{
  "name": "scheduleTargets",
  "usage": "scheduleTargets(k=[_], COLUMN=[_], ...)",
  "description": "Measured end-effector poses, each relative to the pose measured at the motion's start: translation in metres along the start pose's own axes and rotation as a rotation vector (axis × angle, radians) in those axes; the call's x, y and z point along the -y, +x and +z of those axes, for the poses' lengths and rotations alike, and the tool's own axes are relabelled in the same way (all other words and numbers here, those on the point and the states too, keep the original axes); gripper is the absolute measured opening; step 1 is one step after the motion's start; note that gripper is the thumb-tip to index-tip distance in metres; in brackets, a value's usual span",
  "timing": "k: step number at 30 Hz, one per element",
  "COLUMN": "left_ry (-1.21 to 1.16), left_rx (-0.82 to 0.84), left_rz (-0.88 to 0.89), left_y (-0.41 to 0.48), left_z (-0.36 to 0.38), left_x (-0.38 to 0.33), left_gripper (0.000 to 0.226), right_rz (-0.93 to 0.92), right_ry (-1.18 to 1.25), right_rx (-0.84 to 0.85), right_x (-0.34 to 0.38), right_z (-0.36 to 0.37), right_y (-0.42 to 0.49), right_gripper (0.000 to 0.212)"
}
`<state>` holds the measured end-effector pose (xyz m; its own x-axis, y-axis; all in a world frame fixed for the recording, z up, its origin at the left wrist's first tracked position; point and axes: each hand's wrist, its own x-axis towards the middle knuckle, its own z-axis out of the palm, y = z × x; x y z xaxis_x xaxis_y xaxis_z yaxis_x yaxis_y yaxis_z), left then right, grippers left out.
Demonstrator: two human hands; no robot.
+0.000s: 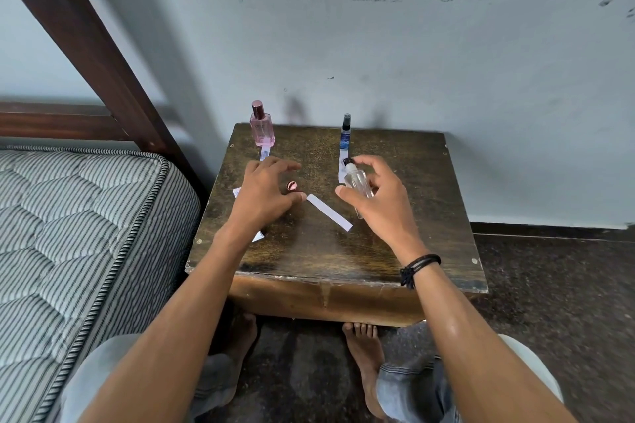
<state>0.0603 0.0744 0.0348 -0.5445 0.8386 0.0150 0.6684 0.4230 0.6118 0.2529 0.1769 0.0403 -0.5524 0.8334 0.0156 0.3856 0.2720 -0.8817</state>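
My right hand [376,197] grips a clear glass spray bottle [358,180] with a white nozzle, held tilted above the wooden table [405,216]. My left hand [266,192] hovers low over the table with fingers spread, its thumb beside a small rose-gold cap [292,186]. A white paper strip [329,212] lies diagonally between my hands. At the table's back stand a pink perfume bottle [262,127] and a slim dark blue spray bottle [345,134], each with a paper strip in front of it.
A pale wall rises directly behind the table. A striped mattress [79,244] and dark wooden bed frame [103,55] are at the left. More paper pieces lie partly hidden under my left hand. My bare feet rest under the table's front edge.
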Motion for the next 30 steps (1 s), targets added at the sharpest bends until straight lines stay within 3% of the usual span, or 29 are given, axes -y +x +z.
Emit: scheduleTargets(k=[5, 10, 21, 30], left_ry=[0.174, 0.336, 0.254, 0.223], left_rx=[-0.042, 0.021, 0.020, -0.025], left_rz=[0.176, 0.171, 0.122, 0.073], left_y=[-0.005, -0.008, -0.004, -0.004], left_z=[0.015, 0.023, 0.027, 0.030], left_x=[-0.002, -0.004, -0.006, -0.010], left_gripper=[0.030, 0.036, 0.020, 0.013], right_rz=[-0.008, -0.019, -0.040, 0.020], right_ry=[0.014, 0.002, 0.019, -0.169], right_rx=[-0.001, 0.049, 0.152, 0.187], right_x=[0.002, 0.001, 0.002, -0.011], right_z=[-0.001, 0.000, -0.012, -0.019], right_y=[0.000, 0.000, -0.001, 0.007], right_gripper=[0.048, 0.052, 0.046, 0.041])
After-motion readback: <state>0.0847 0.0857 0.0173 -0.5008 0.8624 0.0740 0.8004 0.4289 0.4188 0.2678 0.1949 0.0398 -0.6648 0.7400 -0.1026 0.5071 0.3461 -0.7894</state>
